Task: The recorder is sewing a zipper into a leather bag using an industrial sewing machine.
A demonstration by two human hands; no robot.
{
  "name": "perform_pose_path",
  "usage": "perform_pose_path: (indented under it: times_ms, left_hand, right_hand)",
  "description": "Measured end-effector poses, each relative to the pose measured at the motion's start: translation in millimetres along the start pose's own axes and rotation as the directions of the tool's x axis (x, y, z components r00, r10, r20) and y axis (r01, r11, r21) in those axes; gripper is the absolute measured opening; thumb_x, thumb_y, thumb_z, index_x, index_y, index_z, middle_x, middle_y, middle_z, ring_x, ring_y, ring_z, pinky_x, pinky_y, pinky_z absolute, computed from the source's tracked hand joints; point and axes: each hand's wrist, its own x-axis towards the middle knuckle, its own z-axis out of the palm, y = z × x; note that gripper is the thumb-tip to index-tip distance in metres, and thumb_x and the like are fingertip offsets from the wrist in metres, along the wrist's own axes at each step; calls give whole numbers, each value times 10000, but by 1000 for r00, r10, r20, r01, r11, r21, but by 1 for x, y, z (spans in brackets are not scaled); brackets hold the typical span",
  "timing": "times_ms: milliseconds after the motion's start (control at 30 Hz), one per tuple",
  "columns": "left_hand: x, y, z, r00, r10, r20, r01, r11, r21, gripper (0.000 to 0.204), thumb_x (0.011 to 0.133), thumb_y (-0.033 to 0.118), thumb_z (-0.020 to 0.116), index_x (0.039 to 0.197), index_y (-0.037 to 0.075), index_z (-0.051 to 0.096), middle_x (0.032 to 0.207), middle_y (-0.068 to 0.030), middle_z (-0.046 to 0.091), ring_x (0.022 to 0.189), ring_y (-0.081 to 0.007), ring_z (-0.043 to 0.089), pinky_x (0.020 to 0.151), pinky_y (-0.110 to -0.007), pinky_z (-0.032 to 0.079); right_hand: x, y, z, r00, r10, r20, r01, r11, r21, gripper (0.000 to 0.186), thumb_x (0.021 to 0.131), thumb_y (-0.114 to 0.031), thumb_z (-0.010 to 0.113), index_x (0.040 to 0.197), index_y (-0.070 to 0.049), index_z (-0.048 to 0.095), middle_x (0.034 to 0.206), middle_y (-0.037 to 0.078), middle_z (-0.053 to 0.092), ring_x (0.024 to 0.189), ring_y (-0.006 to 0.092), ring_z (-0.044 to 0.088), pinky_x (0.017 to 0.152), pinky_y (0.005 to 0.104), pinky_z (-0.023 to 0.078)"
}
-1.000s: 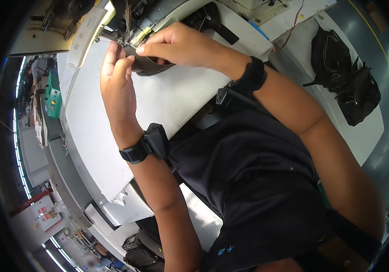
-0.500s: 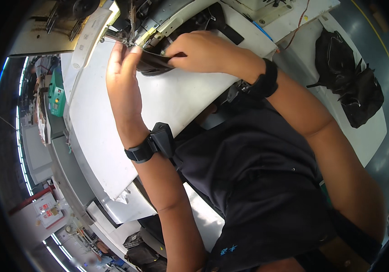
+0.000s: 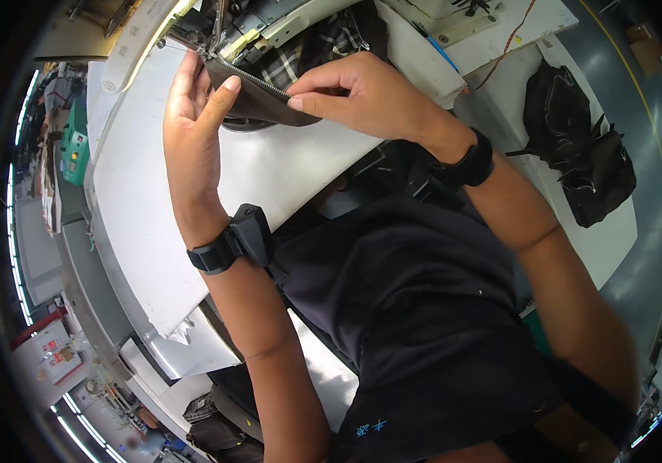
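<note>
A dark brown fabric piece (image 3: 265, 104) with a metal zipper along its upper edge lies at the sewing machine's presser foot (image 3: 209, 51). Black-and-white plaid lining (image 3: 283, 68) shows behind the zipper. My right hand (image 3: 362, 92) pinches the zipper edge between thumb and fingers, to the right of the foot. Left of the fabric, just below the foot, my left hand (image 3: 196, 116) has its fingers stretched and its thumb apart. The thumb overlaps the brown fabric; whether it presses on it I cannot tell.
The white machine table (image 3: 153, 208) spreads left and below the hands. Dark cloth pieces (image 3: 578, 143) lie on a white surface at the right. A blue pen-like stick (image 3: 443, 54) and a reddish cord (image 3: 507, 46) are at the back right; a green box (image 3: 75, 143) stands far left.
The zipper edge now runs straighter between the foot and my right hand, and more plaid lining shows. My left thumb has opened away from its fingers. The whole view has shifted slightly.
</note>
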Motion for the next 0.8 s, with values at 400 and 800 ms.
perform_pose_path:
  times_ms: [400, 800]
  left_hand:
    - [-11, 19, 22, 989, 30, -147, -13, 993, 116, 629, 1044, 164, 643, 1551, -111, 394, 1434, -186, 587, 1299, -185, 567, 1084, -281, 435]
    - [-74, 28, 57, 944, 210, -254, -34, 830, 556, 302, 1009, 90, 694, 1300, 8, 693, 1111, -53, 719, 939, -115, 665, 828, -240, 539]
  right_hand:
    - [-25, -22, 35, 983, 157, -92, -102, 893, 438, 339, 1042, -211, 635, 782, 7, 631, 629, -70, 432, 619, 20, 340, 535, 262, 302]
    - [-51, -27, 35, 982, 76, -174, -58, 993, 104, 276, 1040, -229, 679, 1064, 36, 748, 775, -2, 679, 762, 47, 589, 705, 236, 494]
